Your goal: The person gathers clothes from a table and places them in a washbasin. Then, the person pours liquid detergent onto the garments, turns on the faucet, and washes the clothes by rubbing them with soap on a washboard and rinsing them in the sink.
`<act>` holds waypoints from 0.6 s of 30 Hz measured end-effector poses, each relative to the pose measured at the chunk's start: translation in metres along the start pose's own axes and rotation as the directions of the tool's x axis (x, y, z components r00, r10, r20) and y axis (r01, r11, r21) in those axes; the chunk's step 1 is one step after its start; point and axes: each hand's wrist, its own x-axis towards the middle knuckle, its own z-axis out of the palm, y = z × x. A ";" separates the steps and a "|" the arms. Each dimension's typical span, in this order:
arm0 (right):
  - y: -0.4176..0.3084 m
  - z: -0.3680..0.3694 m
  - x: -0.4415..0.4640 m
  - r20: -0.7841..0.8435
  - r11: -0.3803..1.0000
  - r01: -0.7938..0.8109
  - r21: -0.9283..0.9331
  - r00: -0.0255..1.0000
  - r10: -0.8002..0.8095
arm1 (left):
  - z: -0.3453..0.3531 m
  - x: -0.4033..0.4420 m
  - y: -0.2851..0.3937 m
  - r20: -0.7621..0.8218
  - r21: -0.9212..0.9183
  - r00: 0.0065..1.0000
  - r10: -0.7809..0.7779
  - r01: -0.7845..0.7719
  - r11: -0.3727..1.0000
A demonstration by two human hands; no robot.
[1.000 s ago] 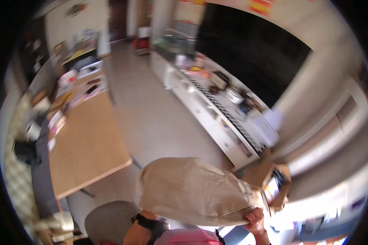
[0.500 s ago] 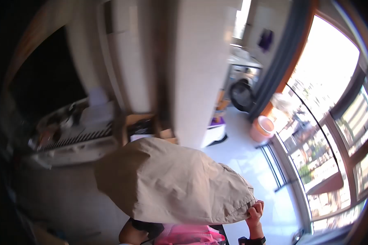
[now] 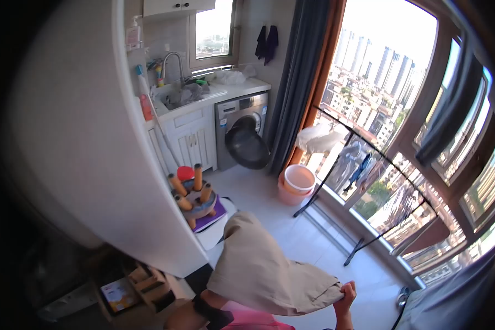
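Note:
A beige garment [image 3: 264, 269] is stretched out in front of me and hangs in soft folds. Its exact kind cannot be made out. My right hand [image 3: 345, 297] is closed on the garment's seamed edge at its right end. On the left, my bent arm [image 3: 190, 315] with a dark band reaches up to the cloth. The cloth covers my left hand, so its fingers do not show. Pink fabric [image 3: 256, 318] shows just below the garment.
A washing machine [image 3: 242, 129] with its round door open stands beside a sink cabinet [image 3: 190, 137]. Pink buckets [image 3: 298, 184] and a black drying rack [image 3: 363, 242] stand along the window. An upturned stool [image 3: 195, 192] rests by the wall edge. Left of it is an open drawer [image 3: 115, 294].
My view has swung right, bringing the sink and washing machine into full sight. The garment appears narrower and lower in view. My right hand still grips its edge.

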 end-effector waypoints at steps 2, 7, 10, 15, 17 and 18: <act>0.022 0.015 0.059 -0.039 0.998 -0.046 -0.041 0.998 0.044 | 0.042 0.063 0.023 0.078 0.031 0.995 -0.065 0.063 0.998; 0.090 0.071 0.157 -0.126 0.985 -0.158 -0.066 0.981 0.148 | 0.125 0.208 0.083 0.204 0.156 0.965 -0.164 0.133 0.979; 0.123 0.117 0.225 -0.047 0.976 -0.218 0.023 0.974 0.219 | 0.162 0.302 0.120 0.234 0.199 0.958 -0.164 0.118 0.973; 0.197 0.245 0.386 0.016 0.981 -0.119 0.155 0.993 0.118 | 0.188 0.417 0.218 0.127 0.162 0.992 -0.017 -0.004 0.987; 0.200 0.295 0.463 0.118 0.974 -0.050 0.220 0.993 0.024 | 0.188 0.441 0.265 0.046 0.141 0.997 0.056 -0.062 0.988; 0.201 0.322 0.498 0.175 0.965 -0.031 0.261 0.984 -0.015 | 0.180 0.446 0.282 -0.012 0.123 0.996 0.087 -0.085 0.989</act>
